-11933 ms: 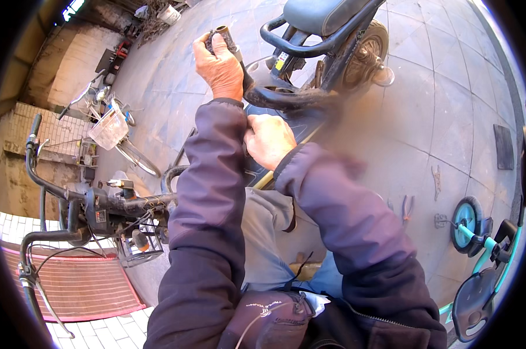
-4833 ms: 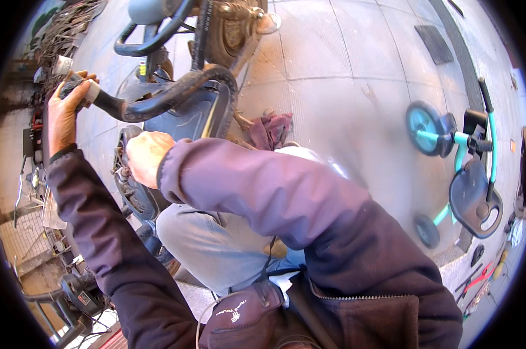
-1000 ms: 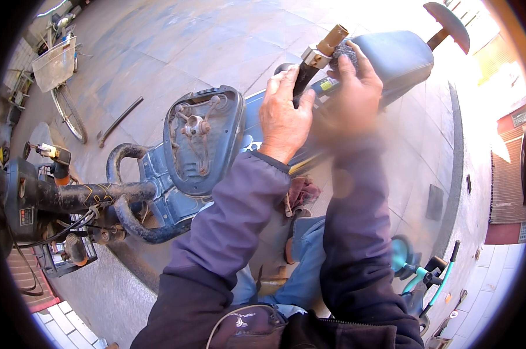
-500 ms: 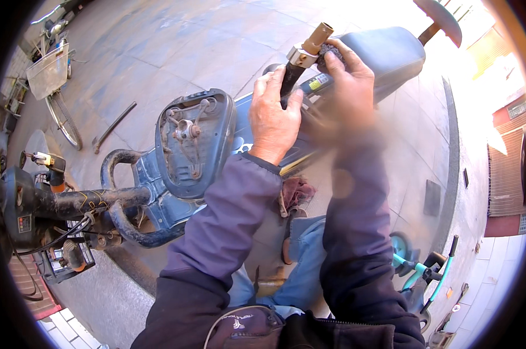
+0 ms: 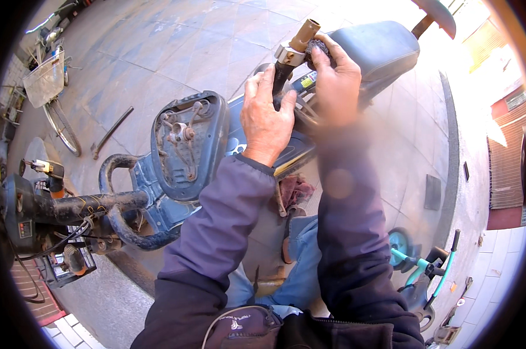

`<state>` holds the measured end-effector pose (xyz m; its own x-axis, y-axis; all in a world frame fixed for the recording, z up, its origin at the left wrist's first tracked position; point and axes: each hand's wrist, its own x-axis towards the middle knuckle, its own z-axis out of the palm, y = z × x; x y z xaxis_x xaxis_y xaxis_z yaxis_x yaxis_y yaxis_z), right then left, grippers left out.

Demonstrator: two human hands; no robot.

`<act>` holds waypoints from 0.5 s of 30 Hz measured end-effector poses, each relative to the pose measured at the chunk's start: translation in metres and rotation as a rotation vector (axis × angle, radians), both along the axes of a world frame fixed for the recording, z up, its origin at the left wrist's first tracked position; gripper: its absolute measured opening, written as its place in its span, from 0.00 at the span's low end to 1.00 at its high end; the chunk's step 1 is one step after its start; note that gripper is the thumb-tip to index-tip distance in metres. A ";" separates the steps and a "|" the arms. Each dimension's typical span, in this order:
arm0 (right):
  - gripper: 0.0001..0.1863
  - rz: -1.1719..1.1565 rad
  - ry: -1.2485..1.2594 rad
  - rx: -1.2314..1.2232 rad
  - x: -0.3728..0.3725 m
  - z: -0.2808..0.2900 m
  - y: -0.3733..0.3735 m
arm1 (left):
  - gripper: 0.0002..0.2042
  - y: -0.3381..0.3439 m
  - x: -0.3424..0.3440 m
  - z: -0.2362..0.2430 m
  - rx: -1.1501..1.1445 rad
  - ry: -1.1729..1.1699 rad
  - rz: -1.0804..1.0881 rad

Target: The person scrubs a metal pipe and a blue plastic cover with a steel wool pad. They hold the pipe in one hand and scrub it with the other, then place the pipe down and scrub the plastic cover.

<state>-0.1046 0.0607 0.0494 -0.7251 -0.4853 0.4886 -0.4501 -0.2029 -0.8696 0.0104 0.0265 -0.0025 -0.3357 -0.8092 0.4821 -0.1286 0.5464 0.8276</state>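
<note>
My left hand [image 5: 267, 119] is closed around the black lower part of an upright metal post [image 5: 304, 35] on an electric bike. A silver clamp collar [image 5: 289, 54] circles the post just above those fingers, and the worn brownish tube sticks out at the top. In my right hand [image 5: 337, 75] is a dark grey wad of steel wool [image 5: 317, 50], pinched between thumb and fingers beside the collar and tube. Whether the wool touches the metal is hard to see. A blurred smear covers my right wrist.
An upturned saddle [image 5: 187, 139] with its underside showing rests on the bike's blue frame, left of my hands. Behind the post is a long padded seat [image 5: 374, 49]. A hammer [image 5: 112, 132] lies on the tiled floor. A reddish rag [image 5: 296, 192] and a turquoise scooter [image 5: 417, 267] are lower down.
Both hands and the post appear slightly further left, as does most of the bike, so the view has shifted a little. The grips look the same.
</note>
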 end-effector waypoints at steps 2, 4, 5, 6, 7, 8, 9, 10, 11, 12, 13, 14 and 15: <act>0.13 0.064 -0.060 -0.012 -0.008 -0.001 -0.003 | 0.28 0.000 0.001 0.001 0.006 0.001 -0.002; 0.13 0.086 -0.079 -0.007 -0.013 -0.001 -0.007 | 0.27 0.001 0.000 0.001 -0.003 -0.003 -0.001; 0.13 0.110 -0.089 -0.008 -0.016 -0.001 -0.008 | 0.27 0.002 0.000 0.002 -0.015 -0.010 0.002; 0.13 0.138 -0.104 -0.009 -0.016 -0.001 -0.010 | 0.26 0.001 0.001 0.002 -0.029 -0.021 0.009; 0.13 0.146 -0.113 -0.010 -0.017 -0.001 -0.009 | 0.27 0.000 0.001 0.002 -0.017 -0.011 -0.003; 0.13 0.153 -0.122 -0.011 -0.018 -0.001 -0.008 | 0.27 -0.002 0.001 0.002 -0.004 0.000 -0.016; 0.13 0.161 -0.127 -0.005 -0.018 0.001 -0.007 | 0.28 -0.002 0.001 0.001 0.014 0.015 -0.027; 0.13 0.151 -0.098 0.014 -0.018 0.002 -0.004 | 0.28 -0.002 0.001 0.001 0.015 0.021 -0.027; 0.13 0.140 -0.069 0.032 -0.017 0.003 0.001 | 0.28 -0.002 0.001 0.001 0.015 0.027 -0.026; 0.13 0.129 -0.037 0.051 -0.015 0.005 0.006 | 0.28 -0.002 0.000 0.001 0.016 0.036 -0.027; 0.13 0.106 -0.023 0.049 -0.011 0.006 0.009 | 0.27 -0.002 0.000 0.000 0.002 0.027 -0.015; 0.13 0.083 -0.009 0.047 -0.005 0.005 0.012 | 0.27 -0.003 0.001 0.000 -0.012 0.018 -0.003; 0.13 0.058 0.004 0.042 0.001 0.005 0.014 | 0.26 -0.003 0.001 0.000 -0.028 0.007 0.006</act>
